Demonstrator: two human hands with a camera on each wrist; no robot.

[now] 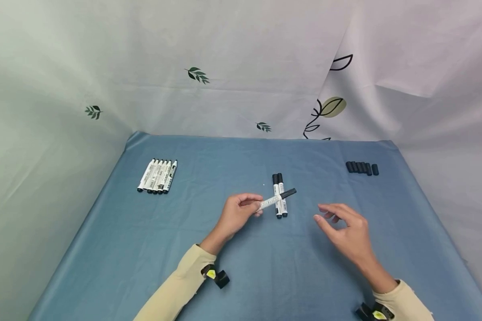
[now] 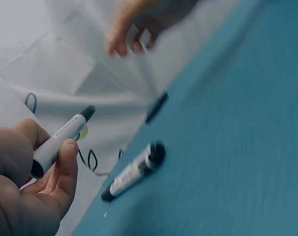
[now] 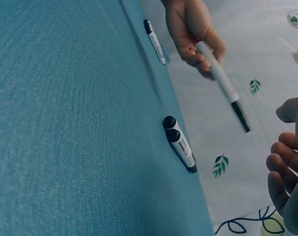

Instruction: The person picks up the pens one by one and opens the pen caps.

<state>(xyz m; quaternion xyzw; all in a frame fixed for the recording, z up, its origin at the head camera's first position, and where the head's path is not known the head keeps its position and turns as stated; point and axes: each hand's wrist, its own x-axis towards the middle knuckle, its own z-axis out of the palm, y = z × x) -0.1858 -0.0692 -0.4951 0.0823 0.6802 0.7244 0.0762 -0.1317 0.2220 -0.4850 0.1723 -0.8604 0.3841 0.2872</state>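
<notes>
A white marker (image 1: 270,202) with a long black front end is pinched between the thumb and fingers of my left hand (image 1: 237,215), black end pointing right. It is held above two capped white markers (image 1: 284,207) that lie side by side on the cloth. My right hand (image 1: 349,232) hovers to their right, thumb and fingers apart and loosely bent, holding nothing. In the left wrist view, the held marker (image 2: 60,140) shows a black back end by the palm. The right wrist view shows the right hand's fingers (image 3: 281,164) bare.
A row of several white markers (image 1: 156,177) with small dark tips lies at the table's left. Several loose black caps (image 1: 361,167) are lined up at the back right. Blue cloth (image 1: 265,276) covers the table, and pale patterned curtains (image 1: 241,67) hang behind and beside it.
</notes>
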